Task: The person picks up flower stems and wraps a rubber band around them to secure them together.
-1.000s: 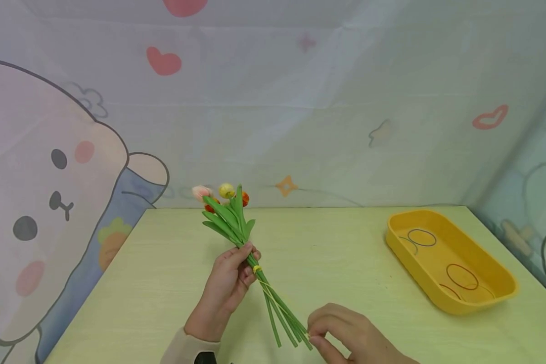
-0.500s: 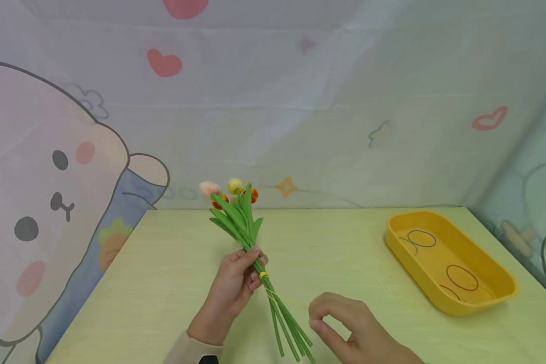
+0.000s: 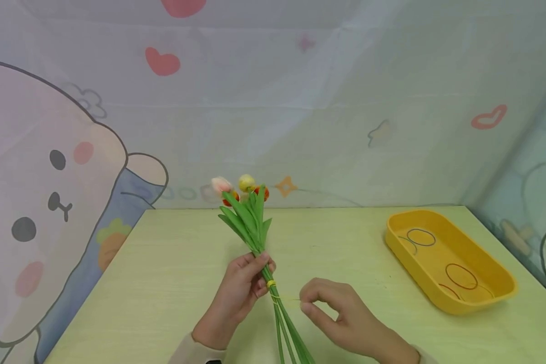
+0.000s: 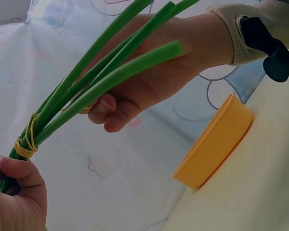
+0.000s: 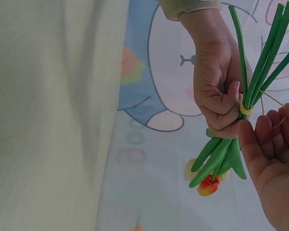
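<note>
My left hand (image 3: 238, 288) grips a bunch of tulips (image 3: 250, 217) by the green stems, just below the leaves. The blooms, pink, yellow and orange-red, point away from me; the stems fan out toward me. A yellow rubber band (image 4: 26, 147) is wound several times around the stems beside the left thumb. One loop of the rubber band (image 5: 272, 98) is stretched out from the stems. To the right of the stems, my right hand (image 3: 346, 313) pinches that loop between thumb and forefinger, its other fingers curled.
A yellow tray (image 3: 450, 263) stands at the right of the pale table (image 3: 164, 283), with several coloured rubber bands in it. Behind the table hangs a cloth backdrop (image 3: 264, 101) with cartoon prints.
Both hands have moved up the view, and the left hand with the tulips has shifted right. The right hand has drawn the band's loop from the stem ends up to beside the wound part.
</note>
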`<state>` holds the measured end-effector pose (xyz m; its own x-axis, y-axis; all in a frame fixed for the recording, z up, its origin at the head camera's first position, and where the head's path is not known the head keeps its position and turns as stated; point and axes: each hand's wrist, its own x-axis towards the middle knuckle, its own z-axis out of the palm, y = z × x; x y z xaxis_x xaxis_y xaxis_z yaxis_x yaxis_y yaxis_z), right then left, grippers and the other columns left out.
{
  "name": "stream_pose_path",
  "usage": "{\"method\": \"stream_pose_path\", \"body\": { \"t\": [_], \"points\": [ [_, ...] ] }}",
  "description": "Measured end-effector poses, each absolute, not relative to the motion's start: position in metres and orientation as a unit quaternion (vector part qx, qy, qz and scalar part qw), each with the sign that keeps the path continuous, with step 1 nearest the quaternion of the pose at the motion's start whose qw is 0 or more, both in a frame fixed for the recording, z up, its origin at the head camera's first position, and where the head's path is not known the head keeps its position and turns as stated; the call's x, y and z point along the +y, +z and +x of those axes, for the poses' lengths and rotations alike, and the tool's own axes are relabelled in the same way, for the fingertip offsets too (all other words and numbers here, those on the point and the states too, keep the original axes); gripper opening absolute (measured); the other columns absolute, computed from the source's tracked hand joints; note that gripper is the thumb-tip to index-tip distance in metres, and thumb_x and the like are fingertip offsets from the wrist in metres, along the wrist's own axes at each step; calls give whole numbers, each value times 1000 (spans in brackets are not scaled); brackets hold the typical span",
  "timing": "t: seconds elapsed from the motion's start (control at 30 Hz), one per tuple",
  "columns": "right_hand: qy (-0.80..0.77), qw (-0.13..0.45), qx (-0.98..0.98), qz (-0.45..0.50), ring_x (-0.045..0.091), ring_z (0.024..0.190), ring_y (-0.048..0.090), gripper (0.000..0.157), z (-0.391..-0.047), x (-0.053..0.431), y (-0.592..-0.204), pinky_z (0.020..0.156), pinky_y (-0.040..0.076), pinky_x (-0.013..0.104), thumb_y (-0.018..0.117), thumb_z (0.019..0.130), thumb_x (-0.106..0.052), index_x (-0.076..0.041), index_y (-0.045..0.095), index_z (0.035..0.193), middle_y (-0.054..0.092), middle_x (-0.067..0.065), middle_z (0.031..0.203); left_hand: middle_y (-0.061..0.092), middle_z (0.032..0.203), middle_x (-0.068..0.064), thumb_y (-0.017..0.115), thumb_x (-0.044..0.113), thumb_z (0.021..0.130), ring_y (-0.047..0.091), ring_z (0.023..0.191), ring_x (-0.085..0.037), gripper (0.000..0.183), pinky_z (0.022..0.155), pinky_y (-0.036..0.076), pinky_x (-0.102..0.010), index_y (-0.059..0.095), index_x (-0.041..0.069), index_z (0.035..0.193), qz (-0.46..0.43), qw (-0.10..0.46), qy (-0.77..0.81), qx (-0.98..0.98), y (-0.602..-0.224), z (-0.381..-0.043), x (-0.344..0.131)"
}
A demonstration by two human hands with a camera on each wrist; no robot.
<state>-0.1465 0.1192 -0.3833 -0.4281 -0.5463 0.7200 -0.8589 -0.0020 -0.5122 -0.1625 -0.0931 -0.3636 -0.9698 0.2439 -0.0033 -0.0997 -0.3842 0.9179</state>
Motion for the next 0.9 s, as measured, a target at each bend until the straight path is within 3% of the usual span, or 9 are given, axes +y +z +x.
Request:
{"method": "stream_pose_path", "body": {
  "t": [0.23, 0.47, 0.63, 0.9],
  "points": [
    [547, 99, -670, 491, 14, 75, 53, 23, -152, 113, -384, 65, 52, 24, 56, 89, 15, -7, 58, 96, 58, 6, 84, 57, 74, 5, 50, 16, 101, 41, 52, 0, 20, 48, 34, -13, 56, 10, 84, 97, 112, 809, 569, -365, -160, -92],
    [600, 44, -656, 457, 20, 77, 62, 12, -153, 107, -386, 71, 57, 33, 51, 94, 12, 2, 57, 94, 58, 14, 83, 56, 67, 8, 50, 15, 101, 41, 50, -2, 20, 48, 34, -15, 57, 9, 83, 121, 118, 784, 597, -366, -157, -90],
    [618, 34, -631, 467, 21, 77, 62, 11, -153, 104, -390, 70, 57, 34, 50, 94, 12, 4, 57, 96, 57, 18, 82, 51, 59, 8, 52, 15, 100, 40, 49, -2, 23, 48, 33, -16, 58, 9, 79, 127, 109, 771, 615, -366, -155, -88],
    [630, 34, -622, 464, 20, 79, 62, 11, -153, 103, -393, 71, 57, 33, 52, 92, 13, 6, 59, 95, 60, 21, 85, 51, 61, 8, 52, 12, 99, 40, 49, -2, 21, 48, 34, -15, 57, 7, 79, 137, 110, 762, 623, -367, -153, -84]
  ]
}}
